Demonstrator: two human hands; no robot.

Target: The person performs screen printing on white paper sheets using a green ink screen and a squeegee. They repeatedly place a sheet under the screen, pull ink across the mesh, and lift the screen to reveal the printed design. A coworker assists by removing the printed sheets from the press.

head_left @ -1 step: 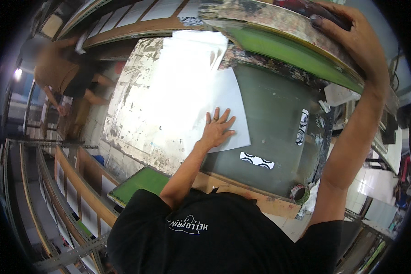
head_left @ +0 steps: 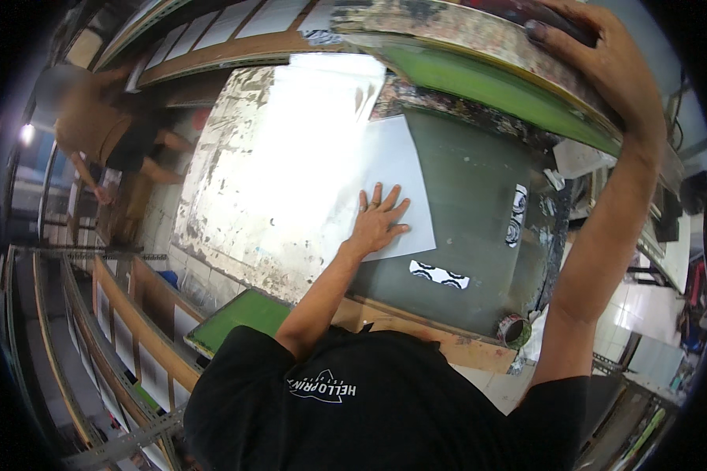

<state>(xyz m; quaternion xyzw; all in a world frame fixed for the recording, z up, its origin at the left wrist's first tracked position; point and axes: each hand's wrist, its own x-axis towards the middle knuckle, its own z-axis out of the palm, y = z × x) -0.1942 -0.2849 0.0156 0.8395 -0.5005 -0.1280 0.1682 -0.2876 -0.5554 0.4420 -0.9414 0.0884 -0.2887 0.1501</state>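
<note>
My left hand (head_left: pixel 375 229) lies flat, fingers spread, on a white paper sheet (head_left: pixel 407 169). The sheet overlaps a dark grey-green printing board (head_left: pixel 471 180) and, to its left, a brightly lit stack of white paper (head_left: pixel 314 149). At the upper right, my right hand (head_left: pixel 617 67) is closed on the edge of a raised screen printing frame (head_left: pixel 448 27), thumb on its worn, ink-stained side. Green mesh (head_left: pixel 487 86) shows beneath the frame. A dark red piece beside those fingers is only partly visible. Two patterned black-and-white strips (head_left: pixel 440 275) stick to the board.
A tape roll (head_left: pixel 514 330) sits at the board's near right corner. A paint-flecked table (head_left: pixel 220 196) extends left. Drying racks (head_left: pixel 126 322) stand at the left, with another green screen (head_left: pixel 239 320) near my left arm. A person (head_left: pixel 106 129) is at the far left.
My left hand and the white sheet beneath it have shifted slightly right and nearer across the board. My right hand still holds the raised frame.
</note>
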